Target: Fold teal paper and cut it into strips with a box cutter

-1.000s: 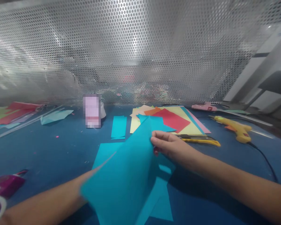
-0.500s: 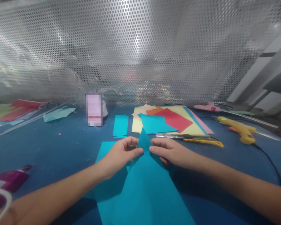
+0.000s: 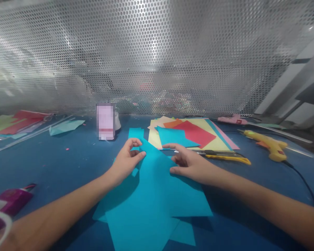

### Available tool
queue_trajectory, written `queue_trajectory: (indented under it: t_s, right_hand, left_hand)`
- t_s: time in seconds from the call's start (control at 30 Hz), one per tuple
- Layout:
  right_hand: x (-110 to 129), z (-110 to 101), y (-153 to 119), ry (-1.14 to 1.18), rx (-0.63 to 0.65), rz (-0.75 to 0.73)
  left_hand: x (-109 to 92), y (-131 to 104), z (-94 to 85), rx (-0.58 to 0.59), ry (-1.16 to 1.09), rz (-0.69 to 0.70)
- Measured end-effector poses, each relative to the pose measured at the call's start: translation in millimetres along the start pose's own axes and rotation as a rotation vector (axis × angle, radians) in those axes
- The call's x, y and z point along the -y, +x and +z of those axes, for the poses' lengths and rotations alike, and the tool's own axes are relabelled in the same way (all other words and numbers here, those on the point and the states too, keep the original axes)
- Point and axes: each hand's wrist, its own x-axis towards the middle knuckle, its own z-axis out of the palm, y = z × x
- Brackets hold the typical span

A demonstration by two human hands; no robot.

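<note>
A large sheet of blue paper [image 3: 149,195] stretches toward me, its far corner raised off the table. My left hand [image 3: 128,158] pinches that sheet near the raised corner, thumb on top. Along the right edge, my right hand [image 3: 191,164] has its thumb and forefinger apart, with the thumb by the paper's surface; the other fingers are curled. More blue paper [image 3: 185,232] lies under and beside the sheet. Just beyond the left hand is a small blue paper strip [image 3: 136,132], partly covered by the corner.
Colored sheets [image 3: 219,141] lie beyond my hands, with a yellow-handled cutter knife [image 3: 230,158] in front. A yellow glue gun [image 3: 270,144] and its cord are at right. A blurred-out phone-shaped item [image 3: 105,122] stands at back left; a purple object [image 3: 14,204] sits near left. Perforated metal [image 3: 146,52] walls the back.
The raised paper corner and my left hand have shifted left and slightly away. My right hand has opened its fingers. The sheet has turned, spreading its right side out.
</note>
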Motion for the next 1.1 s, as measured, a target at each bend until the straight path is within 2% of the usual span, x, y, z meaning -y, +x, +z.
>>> queue_trajectory:
  t_s: [0.07, 0.1, 0.17, 0.23, 0.33, 0.47, 0.7, 0.8, 1.1]
  right_hand:
    - [1.0, 0.6, -0.5, -0.07, 0.018, -0.017]
    - [1.2, 1.3, -0.9, -0.101, 0.02, -0.024]
    - [1.7, 3.0, -1.9, -0.148, 0.016, -0.024]
    - [3.0, 4.3, -2.9, -0.177, 0.015, -0.018]
    - [4.8, 4.9, -3.5, -0.21, 0.017, -0.026]
    - [3.6, 4.4, -1.9, -0.248, 0.0, -0.029]
    - [0.2, 8.5, 0.2, -0.16, -0.03, -0.032]
    - [-1.8, 11.5, -0.4, -0.18, -0.001, -0.05]
    - [-7.8, 14.7, 2.7, -0.177, 0.016, -0.016]
  left_hand:
    - [1.9, 0.8, -0.6, 0.001, 0.003, 0.04]
    - [2.7, 1.3, -0.8, -0.037, -0.018, 0.055]
    - [4.0, 3.2, -1.8, -0.168, -0.101, 0.047]
    - [4.4, 5.7, -3.7, -0.266, -0.189, -0.021]
    - [2.9, 8.0, -6.5, -0.285, -0.306, -0.13]
    - [-2.9, 6.3, -5.5, -0.313, -0.391, -0.186]
    - [-12.2, -7.0, 4.3, -0.176, -0.442, -0.257]
    - [-15.1, -12.4, 8.1, -0.115, -0.436, -0.305]
    - [-13.5, -10.9, 8.4, -0.09, -0.433, -0.344]
